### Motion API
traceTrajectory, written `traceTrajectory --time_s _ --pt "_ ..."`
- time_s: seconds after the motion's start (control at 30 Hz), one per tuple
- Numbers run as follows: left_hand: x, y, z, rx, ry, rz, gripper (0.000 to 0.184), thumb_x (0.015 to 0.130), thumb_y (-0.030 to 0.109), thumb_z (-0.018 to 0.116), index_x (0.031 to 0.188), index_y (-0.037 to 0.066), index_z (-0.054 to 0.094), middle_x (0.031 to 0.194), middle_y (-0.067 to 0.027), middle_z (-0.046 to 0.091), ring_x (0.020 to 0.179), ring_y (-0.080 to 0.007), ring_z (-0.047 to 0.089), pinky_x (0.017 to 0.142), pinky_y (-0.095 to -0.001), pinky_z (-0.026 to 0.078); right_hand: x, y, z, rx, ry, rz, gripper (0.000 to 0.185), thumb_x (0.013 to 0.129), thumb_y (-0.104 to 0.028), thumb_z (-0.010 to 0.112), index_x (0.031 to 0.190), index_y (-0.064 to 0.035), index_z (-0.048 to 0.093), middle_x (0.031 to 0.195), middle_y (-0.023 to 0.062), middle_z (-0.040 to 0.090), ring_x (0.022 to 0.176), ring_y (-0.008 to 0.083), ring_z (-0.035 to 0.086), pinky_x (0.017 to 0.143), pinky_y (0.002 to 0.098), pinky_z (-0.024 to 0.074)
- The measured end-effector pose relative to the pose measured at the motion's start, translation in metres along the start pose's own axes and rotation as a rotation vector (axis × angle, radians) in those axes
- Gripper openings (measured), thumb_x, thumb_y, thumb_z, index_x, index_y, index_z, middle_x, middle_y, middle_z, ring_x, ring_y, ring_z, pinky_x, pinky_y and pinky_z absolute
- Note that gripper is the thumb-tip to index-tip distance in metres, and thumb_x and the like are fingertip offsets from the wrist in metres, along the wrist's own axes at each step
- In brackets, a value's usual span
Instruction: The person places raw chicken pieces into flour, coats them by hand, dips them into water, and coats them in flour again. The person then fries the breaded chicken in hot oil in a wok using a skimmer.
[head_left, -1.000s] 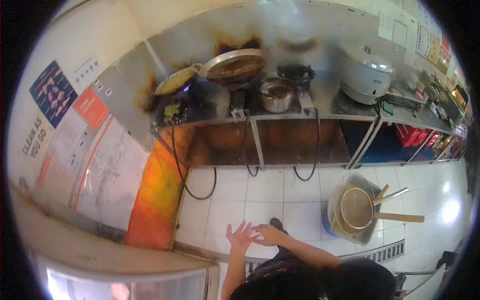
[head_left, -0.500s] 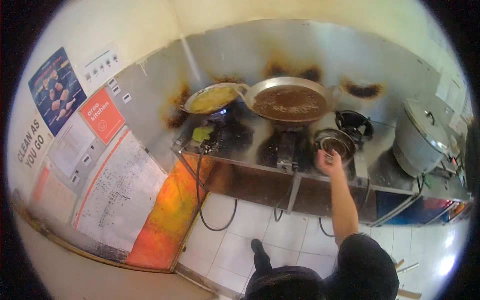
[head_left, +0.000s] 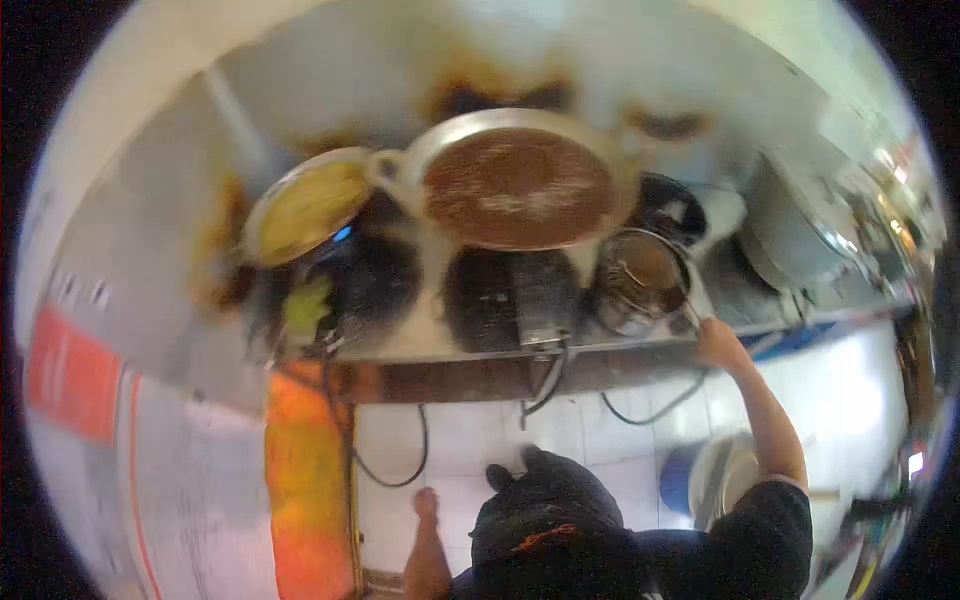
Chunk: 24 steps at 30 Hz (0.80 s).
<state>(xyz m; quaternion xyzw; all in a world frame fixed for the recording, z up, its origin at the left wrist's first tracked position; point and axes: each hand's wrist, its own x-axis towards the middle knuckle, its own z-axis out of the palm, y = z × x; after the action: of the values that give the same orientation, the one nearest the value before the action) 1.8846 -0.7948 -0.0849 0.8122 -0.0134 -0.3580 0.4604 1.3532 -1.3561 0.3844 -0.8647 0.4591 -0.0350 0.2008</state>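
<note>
My right hand (head_left: 718,342) is closed at the end of a thin handle on a round metal strainer or pan (head_left: 645,268), whose exact kind the blur hides. This vessel sits at the front of the stove, with something brown inside its rim. Low over the floor hangs my left hand (head_left: 427,503), away from the stove; its fingers are too blurred to read. Behind the small vessel stands a large wok (head_left: 400,190) of dark brown, bubbling liquid. Further left, another wok (head_left: 252,240) holds yellowish liquid above a blue flame (head_left: 343,234).
A black burner ring (head_left: 672,208) and a tall lidded pot (head_left: 780,230) are to the right. Something green (head_left: 308,305) lies at the stove's left front. Hoses (head_left: 420,460) hang to the tiled floor. A bucket (head_left: 725,475) stands by my right arm.
My view has turned to the right and down. My right hand has moved from the vessel's front to its handle on the right. My left hand has come into view.
</note>
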Motion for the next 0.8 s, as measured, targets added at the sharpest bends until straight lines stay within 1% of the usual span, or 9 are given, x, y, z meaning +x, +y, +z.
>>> traceTrajectory --time_s 0.1,0.33,0.4,0.43,0.5,0.57,0.67,0.77,0.8 --pt "0.069 0.105 -0.023 0.254 0.291 0.345 0.025 0.101 0.021 0.05 0.106 0.001 0.064 0.096 -0.006 0.067 0.092 -0.0206 0.062 0.082 -0.0365 0.051 -0.012 -0.083 -0.025 -0.297 0.219 0.344 0.033 0.089 -0.004 0.049 0.121 0.0038 0.055 0.11 0.0268 0.065 0.102 0.0481 0.063 0.087 0.056 0.0494" --pt "0.201 0.266 -0.052 -0.151 0.54 0.522 0.023 0.098 0.017 0.051 0.107 0.0 0.063 0.102 -0.0105 0.067 0.099 -0.0237 0.063 0.088 -0.0347 0.051 -0.035 -0.065 -0.035 -0.21 0.303 0.389 0.047 0.09 0.001 0.047 0.137 0.0006 0.052 0.129 0.0279 0.059 0.12 0.0425 0.056 0.104 0.0478 0.0449" --pt "0.241 0.285 -0.069 -0.308 0.553 0.535 0.023 0.097 0.016 0.052 0.108 -0.001 0.064 0.102 -0.0118 0.068 0.099 -0.0246 0.064 0.088 -0.0344 0.051 -0.033 -0.015 -0.018 -0.386 0.227 0.315 0.032 0.093 -0.003 0.046 0.122 0.0026 0.058 0.106 0.025 0.067 0.092 0.0449 0.06 0.083 0.0526 0.048" --pt "0.264 0.289 -0.079 -0.407 0.54 0.551 0.023 0.097 0.016 0.052 0.108 -0.001 0.064 0.103 -0.0125 0.068 0.099 -0.0251 0.064 0.088 -0.0342 0.051 -0.03 0.001 -0.016 -0.279 0.234 0.29 0.022 0.097 -0.009 0.048 0.113 0.0013 0.059 0.086 0.0162 0.064 0.071 0.033 0.059 0.063 0.0433 0.0477" --pt "0.309 0.287 -0.106 -0.554 0.51 0.598 0.024 0.095 0.016 0.053 0.108 -0.001 0.064 0.103 -0.0138 0.068 0.099 -0.026 0.065 0.088 -0.0338 0.051 -0.016 -0.058 -0.033 0.657 0.211 0.647 0.018 0.102 -0.023 0.054 0.107 -0.0073 0.061 0.072 -0.0012 0.045 0.058 0.0025 0.045 0.044 0.02 0.0317" --pt "0.261 0.357 -0.102 -0.197 0.696 0.458 0.028 0.095 0.021 0.058 0.109 -0.002 0.064 0.104 -0.0138 0.069 0.102 -0.0258 0.066 0.089 -0.0344 0.051 -0.01 -0.104 -0.048 0.951 0.321 0.751 0.024 0.102 -0.018 0.055 0.123 -0.0067 0.057 0.082 -0.0024 0.049 0.054 0.0023 0.039 0.044 0.018 0.0314" --pt "0.267 0.398 -0.115 -0.165 0.623 0.399 0.027 0.096 0.021 0.058 0.107 -0.002 0.065 0.102 -0.0138 0.07 0.103 -0.0265 0.066 0.089 -0.036 0.051 -0.015 -0.024 -0.039 0.483 0.294 0.476 0.036 0.099 -0.004 0.052 0.134 -0.0009 0.057 0.122 0.0152 0.057 0.099 0.0196 0.058 0.084 0.0283 0.0482" --pt "0.318 0.382 -0.126 -0.136 0.578 0.233 0.04 0.103 0.034 0.047 0.101 0.002 0.07 0.097 -0.0147 0.07 0.09 -0.0226 0.065 0.07 -0.0395 0.049 -0.002 -0.111 -0.067 -0.157 0.282 0.343 0.035 0.1 -0.002 0.049 0.134 -0.0025 0.059 0.127 0.0134 0.056 0.104 0.0174 0.056 0.089 0.0271 0.0477" --pt "0.315 0.387 -0.127 -0.144 0.562 0.243 0.04 0.103 0.034 0.047 0.101 0.002 0.07 0.097 -0.0147 0.07 0.09 -0.0226 0.065 0.07 -0.0395 0.049 0.006 -0.131 -0.074 0.171 0.341 0.347 0.034 0.1 -0.004 0.05 0.133 -0.0028 0.059 0.127 0.0125 0.056 0.107 0.0166 0.055 0.091 0.0267 0.0477"
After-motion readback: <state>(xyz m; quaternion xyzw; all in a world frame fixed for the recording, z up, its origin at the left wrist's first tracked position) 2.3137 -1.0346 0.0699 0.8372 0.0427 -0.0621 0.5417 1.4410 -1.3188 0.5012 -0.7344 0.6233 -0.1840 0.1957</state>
